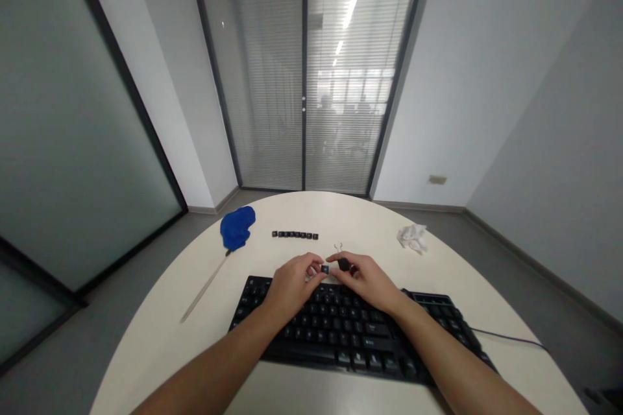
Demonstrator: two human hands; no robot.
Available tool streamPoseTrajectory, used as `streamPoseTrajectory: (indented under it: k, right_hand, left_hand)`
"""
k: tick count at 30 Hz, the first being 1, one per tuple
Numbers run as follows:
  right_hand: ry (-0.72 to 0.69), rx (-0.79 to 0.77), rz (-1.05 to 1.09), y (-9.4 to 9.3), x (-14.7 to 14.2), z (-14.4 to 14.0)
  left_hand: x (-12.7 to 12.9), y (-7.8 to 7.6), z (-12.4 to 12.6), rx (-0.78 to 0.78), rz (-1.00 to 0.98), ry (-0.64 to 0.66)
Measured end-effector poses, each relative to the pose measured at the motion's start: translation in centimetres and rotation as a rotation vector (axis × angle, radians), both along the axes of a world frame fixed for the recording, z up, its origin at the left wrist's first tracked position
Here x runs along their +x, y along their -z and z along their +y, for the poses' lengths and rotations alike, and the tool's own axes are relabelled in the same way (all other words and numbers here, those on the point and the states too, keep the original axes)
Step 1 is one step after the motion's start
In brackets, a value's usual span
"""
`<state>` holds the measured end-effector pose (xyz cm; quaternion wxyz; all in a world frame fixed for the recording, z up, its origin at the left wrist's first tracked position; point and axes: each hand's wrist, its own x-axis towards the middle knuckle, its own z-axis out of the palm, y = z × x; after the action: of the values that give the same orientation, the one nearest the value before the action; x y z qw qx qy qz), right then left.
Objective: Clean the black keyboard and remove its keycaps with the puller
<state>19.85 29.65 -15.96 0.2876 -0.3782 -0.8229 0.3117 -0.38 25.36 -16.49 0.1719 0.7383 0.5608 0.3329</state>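
Observation:
A small black keycap [324,268] with a pale mark sits between the fingertips of my left hand [292,282], which are pinched on it. My right hand [363,279] is closed around a keycap puller [343,264], whose dark handle shows at the fingers and whose thin wire prongs point away from me. The right fingertips are right beside the keycap; whether they touch it I cannot tell. Both hands are over the back edge of a black keyboard [335,321], and my forearms hide parts of its keys.
Beyond my hands, several loose keycaps [295,235] lie in a row on the round white table [160,331]. A blue cloth [237,228] and a thin stick [207,286] lie to the left. Crumpled white tissue [413,238] is at right, and a cable [509,337] runs off the right edge.

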Motion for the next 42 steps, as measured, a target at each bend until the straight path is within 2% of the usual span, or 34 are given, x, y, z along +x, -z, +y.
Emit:
streamPoseTrajectory:
  k: [4, 10, 18, 24, 28, 42]
  right_hand:
    - [-0.012, 0.027, -0.055, -0.1, 0.1, -0.1]
    - [0.046, 0.128, -0.149, -0.1, 0.1, -0.3]
    - [0.251, 0.201, -0.368, 0.1, 0.0, 0.0]
    - [0.346, 0.202, -0.631, -0.7, -0.4, 0.3]
    - [0.387, 0.224, -0.775, -1.2, -1.1, 1.4]
    - [0.456, 0.208, -0.799, -0.9, -3.8, 6.2]
  left_hand:
    - [0.0, 0.1, 0.0, 0.015, 0.029, 0.018]
    - [0.0, 0.1, 0.0, 0.017, 0.037, 0.035]
    - [0.1, 0.6, 0.0, -0.013, 0.132, 0.016]
    - [0.2, 0.2, -0.3, -0.035, 0.206, 0.039]
    - [0.2, 0.2, -0.2, -0.041, 0.221, 0.034]
    - [0.2, -0.2, -0.3, -0.052, 0.214, 0.044]
